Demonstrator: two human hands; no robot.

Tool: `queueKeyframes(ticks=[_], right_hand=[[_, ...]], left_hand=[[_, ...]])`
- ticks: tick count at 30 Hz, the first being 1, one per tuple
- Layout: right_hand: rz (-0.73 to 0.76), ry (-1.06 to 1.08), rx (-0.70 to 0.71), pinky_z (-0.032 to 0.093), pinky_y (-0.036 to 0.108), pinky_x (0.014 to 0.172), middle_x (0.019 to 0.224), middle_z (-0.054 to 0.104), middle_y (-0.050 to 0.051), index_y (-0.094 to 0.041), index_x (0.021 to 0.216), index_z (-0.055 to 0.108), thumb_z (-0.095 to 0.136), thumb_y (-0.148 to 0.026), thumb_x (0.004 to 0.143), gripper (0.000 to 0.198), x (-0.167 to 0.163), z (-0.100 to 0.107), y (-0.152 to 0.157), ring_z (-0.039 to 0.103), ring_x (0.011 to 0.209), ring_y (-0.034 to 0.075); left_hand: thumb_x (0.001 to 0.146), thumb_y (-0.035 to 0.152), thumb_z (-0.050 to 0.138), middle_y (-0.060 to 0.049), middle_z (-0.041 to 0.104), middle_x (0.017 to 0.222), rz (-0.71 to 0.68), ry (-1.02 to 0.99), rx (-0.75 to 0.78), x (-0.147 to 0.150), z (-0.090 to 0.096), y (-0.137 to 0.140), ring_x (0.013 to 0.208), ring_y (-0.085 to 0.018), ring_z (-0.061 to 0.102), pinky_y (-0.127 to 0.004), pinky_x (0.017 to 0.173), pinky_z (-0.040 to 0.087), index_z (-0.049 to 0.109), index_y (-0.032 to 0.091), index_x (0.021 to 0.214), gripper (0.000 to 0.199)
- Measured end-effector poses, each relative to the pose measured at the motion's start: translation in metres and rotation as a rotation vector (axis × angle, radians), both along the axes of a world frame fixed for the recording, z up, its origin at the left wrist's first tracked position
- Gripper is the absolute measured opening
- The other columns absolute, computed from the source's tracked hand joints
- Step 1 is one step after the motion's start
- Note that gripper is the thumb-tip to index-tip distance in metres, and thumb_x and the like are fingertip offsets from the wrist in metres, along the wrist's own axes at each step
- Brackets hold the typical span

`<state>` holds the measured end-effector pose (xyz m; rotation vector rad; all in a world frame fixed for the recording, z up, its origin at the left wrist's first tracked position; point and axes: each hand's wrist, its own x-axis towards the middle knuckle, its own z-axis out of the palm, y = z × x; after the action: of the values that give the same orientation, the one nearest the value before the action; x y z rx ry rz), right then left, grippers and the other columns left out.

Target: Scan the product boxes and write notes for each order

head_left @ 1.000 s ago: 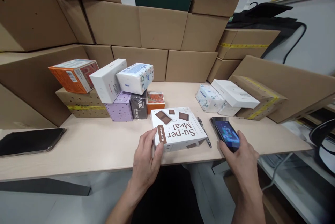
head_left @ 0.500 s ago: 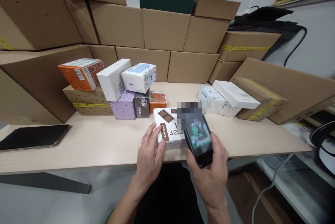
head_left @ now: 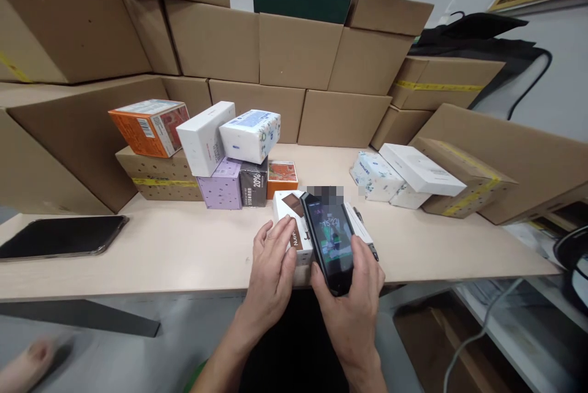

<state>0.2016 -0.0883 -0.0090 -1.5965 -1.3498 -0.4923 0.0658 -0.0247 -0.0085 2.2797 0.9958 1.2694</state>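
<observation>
My right hand (head_left: 351, 301) grips a black smartphone (head_left: 331, 240) by its lower edges. Its lit screen reads 15:22, and a pixelated patch covers the top end. Under the phone and to its left is a white NutriMotion box (head_left: 283, 200) with a chocolate picture, partly hidden. My left hand (head_left: 273, 264) lies against the left side of that box, fingers stretched out over its top. At the phone's right edge, a white flat item (head_left: 361, 224) and a dark pen-like thing (head_left: 374, 252) show in part.
Behind stand a lilac box (head_left: 220, 185), a dark box (head_left: 254, 185), orange boxes (head_left: 146, 130) and a tissue pack (head_left: 250, 136). Further right sit white packs (head_left: 376, 175) and a taped carton (head_left: 463, 179). Another phone (head_left: 62, 237) lies left. A bare foot (head_left: 30, 365) shows below.
The phone has moved left over the box, and its screen now shows the time. The white flat item and pen-like thing have come into view. A foot has appeared at lower left.
</observation>
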Motion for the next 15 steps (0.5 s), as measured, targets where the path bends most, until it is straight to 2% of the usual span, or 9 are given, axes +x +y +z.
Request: queueKeyframes(ticks=[4, 8, 15], right_hand=[[-0.007, -0.002, 0.002, 0.044, 0.059, 0.1, 0.137, 0.052, 0.022, -0.017, 0.15, 0.035, 0.066, -0.04, 0.088, 0.073, -0.0001, -0.0013, 0.0005, 0.05, 0.126, 0.035], [-0.006, -0.015, 0.012, 0.044, 0.06, 0.1, 0.137, 0.052, 0.023, -0.017, 0.15, 0.036, 0.066, -0.039, 0.088, 0.073, 0.0006, -0.0029, 0.0017, 0.051, 0.126, 0.036], [0.001, -0.018, 0.016, 0.045, 0.061, 0.099, 0.136, 0.052, 0.023, -0.016, 0.149, 0.036, 0.066, -0.039, 0.087, 0.072, -0.0035, -0.0023, 0.0019, 0.051, 0.126, 0.036]], left_hand=[[0.103, 0.016, 0.034, -0.006, 0.044, 0.154, -0.041, -0.031, -0.018, 0.004, 0.0018, 0.0004, 0.147, -0.02, 0.029, -0.049, 0.122, 0.024, 0.034, 0.028, 0.151, 0.05], [0.103, 0.019, 0.033, -0.006, 0.047, 0.151, -0.005, -0.055, -0.059, 0.0072, -0.0007, 0.0016, 0.146, -0.023, 0.029, -0.05, 0.119, 0.028, 0.041, 0.028, 0.148, 0.047], [0.103, 0.02, 0.03, -0.005, 0.045, 0.152, -0.03, -0.06, -0.096, 0.0074, -0.0023, 0.0049, 0.146, -0.025, 0.027, -0.054, 0.12, 0.025, 0.041, 0.03, 0.149, 0.048]])
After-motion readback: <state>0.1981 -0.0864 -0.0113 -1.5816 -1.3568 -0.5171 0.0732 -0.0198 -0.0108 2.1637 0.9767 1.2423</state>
